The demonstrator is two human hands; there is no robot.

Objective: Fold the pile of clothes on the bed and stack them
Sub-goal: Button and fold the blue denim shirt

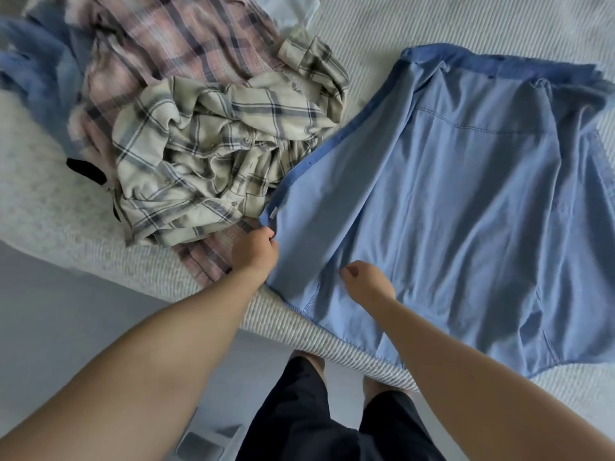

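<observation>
A light blue shirt [466,201] lies spread out on the right half of the bed, its hem hanging slightly over the near edge. My left hand [254,249] pinches the shirt's button placket at its lower left corner. My right hand [364,282] rests on the lower front of the shirt with fingers curled into the cloth, seemingly gripping a fold. To the left lies a crumpled pile: a cream plaid shirt [216,154] on top of a pink plaid shirt [159,51].
The bed [449,24] has a ribbed white cover. Blue cloth [36,68] lies at the far left of the pile, with a black scrap [85,169] near it and white fabric [299,11] behind. The grey floor [66,311] and my legs are below the bed edge.
</observation>
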